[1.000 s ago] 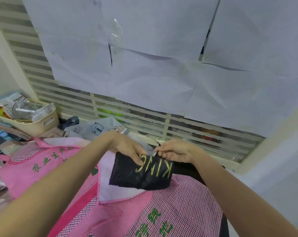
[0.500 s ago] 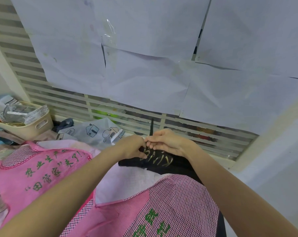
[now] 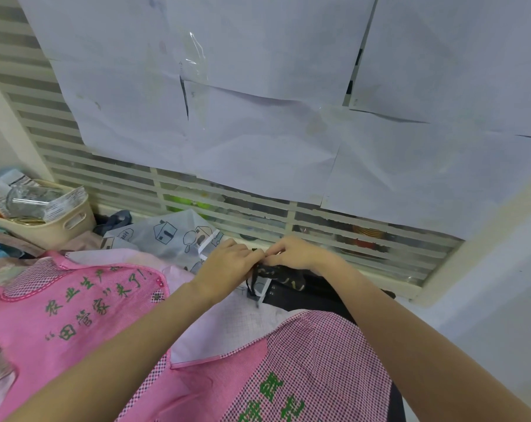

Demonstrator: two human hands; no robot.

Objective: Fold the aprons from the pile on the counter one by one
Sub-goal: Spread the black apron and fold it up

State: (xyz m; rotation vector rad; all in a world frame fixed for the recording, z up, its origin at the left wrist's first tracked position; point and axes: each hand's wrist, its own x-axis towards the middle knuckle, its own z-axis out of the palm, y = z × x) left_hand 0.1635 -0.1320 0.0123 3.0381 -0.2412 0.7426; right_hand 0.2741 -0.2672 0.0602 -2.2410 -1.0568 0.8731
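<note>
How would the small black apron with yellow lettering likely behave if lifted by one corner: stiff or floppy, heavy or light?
Probably floppy: the black apron is crumpled into a small bundle under the left hand and right hand. Likely light, since fingertip pinches seem enough to hold it. Its thin strap dangles loose, so it may trail or snag.

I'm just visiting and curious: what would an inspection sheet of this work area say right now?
Surface: counter hidden under spread cloth; none of it seen bare.
Job's things: small black apron with yellow lettering, bunched; pink aprons with green characters lying around it.
Clutter: cream basket of packets at far left; grey house-print bag behind the hands.
Grips: left hand and right hand both pinch the black apron's top edge, fingertips meeting.
Cables: nothing seen; a thin black strap hangs down.
Surroundings: slatted window grille papered with white sheets.
</note>
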